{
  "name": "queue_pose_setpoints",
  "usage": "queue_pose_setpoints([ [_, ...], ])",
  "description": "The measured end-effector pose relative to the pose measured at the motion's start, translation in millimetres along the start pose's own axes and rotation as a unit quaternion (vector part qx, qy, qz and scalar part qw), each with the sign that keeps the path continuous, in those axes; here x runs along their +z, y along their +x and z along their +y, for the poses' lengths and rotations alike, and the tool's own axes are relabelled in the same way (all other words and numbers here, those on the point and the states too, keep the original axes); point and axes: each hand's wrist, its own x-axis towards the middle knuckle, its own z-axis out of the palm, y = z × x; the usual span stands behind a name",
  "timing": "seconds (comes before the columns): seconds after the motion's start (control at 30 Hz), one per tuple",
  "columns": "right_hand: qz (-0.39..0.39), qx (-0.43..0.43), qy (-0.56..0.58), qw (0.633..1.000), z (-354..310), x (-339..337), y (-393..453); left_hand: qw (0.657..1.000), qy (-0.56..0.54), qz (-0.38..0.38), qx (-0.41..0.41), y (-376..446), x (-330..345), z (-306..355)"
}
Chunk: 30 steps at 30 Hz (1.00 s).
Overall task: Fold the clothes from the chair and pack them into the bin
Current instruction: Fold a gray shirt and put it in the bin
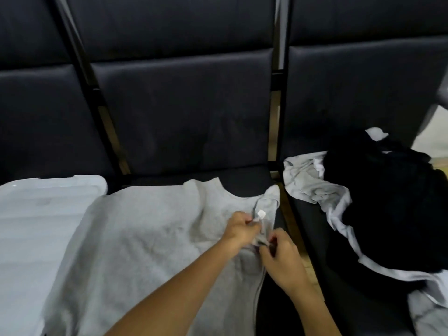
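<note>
- The grey shirt point(145, 238) spread across the lower middle of the frame is soft matt cloth with a faintly fuzzy, heathered surface; a small white tag point(261, 213), smooth-looking, sits near its collar.
- The bin lid point(43, 214) at lower left is pale translucent plastic, smooth with moulded ridges and a dull sheen.
- The chairs point(181, 112) filling the upper frame are padded in dark, smooth leather-like covering with a low gloss; their frame bars point(97, 98) look like black-painted metal.
- The pile of clothes point(388, 202) at right is matt black cloth over crumpled light grey and white cloth.
- The floor point(429, 132) at the right edge looks pale and smooth.
</note>
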Motion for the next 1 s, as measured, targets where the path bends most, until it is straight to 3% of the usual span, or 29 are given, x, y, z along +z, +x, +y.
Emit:
queue_pose_setpoints([
  [0.1, 0.000, 0.050, 0.068, 0.996, 4.0, -13.4, -2.6, 0.995, -0.019, -0.034, 0.091, -11.8, 36.2, 35.8],
  [0.17, 0.074, 0.091, 0.059, 0.991, 10.7, -25.9, -0.2, 0.978, -0.024, -0.125, 0.164, -24.4, 56.2, 58.5],
  [0.23, 0.133, 0.179, 0.156, 0.962, 22.9, -41.7, 0.1, 0.962, 0.012, -0.176, 0.209, -21.6, 64.3, 72.1],
  [0.3, 0.126, 0.241, 0.247, 0.930, 40.1, -56.7, -8.6, 0.964, 0.062, -0.128, 0.226, 0.8, 65.0, 80.8],
  [0.37, 0.081, 0.270, 0.278, 0.918, 54.0, -63.4, -22.5, 0.955, 0.201, -0.053, 0.213, 30.5, 56.5, 78.7],
  [0.47, 0.073, 0.288, 0.279, 0.913, 73.5, -71.4, -36.4, 0.886, 0.433, -0.078, 0.144, 61.6, 50.6, 64.7],
  [0.63, 0.069, 0.279, 0.196, 0.938, 91.4, -77.3, -40.9, 0.845, 0.497, -0.065, 0.187, 74.4, 66.1, 60.4],
  [0.7, 0.066, 0.259, 0.163, 0.950, 93.7, -78.6, -41.4, 0.851, 0.482, -0.067, 0.197, 75.7, 71.5, 63.2],
  [0.73, 0.074, 0.254, 0.157, 0.952, 96.5, -80.6, -41.9, 0.871, 0.444, -0.076, 0.196, 75.1, 72.7, 66.1],
  [0.83, 0.112, 0.251, 0.140, 0.951, 95.5, -97.6, -44.5, 0.969, 0.165, -0.119, 0.137, 76.9, 72.1, 78.9],
  [0.9, 0.149, 0.248, 0.130, 0.948, 88.5, -114.8, -46.7, 0.978, 0.062, -0.129, 0.153, 77.2, 67.0, 93.9],
  [1.0, 0.191, 0.210, 0.122, 0.951, 58.0, -143.6, -48.4, 0.969, 0.043, -0.144, 0.195, 74.3, 52.3, 121.1],
])
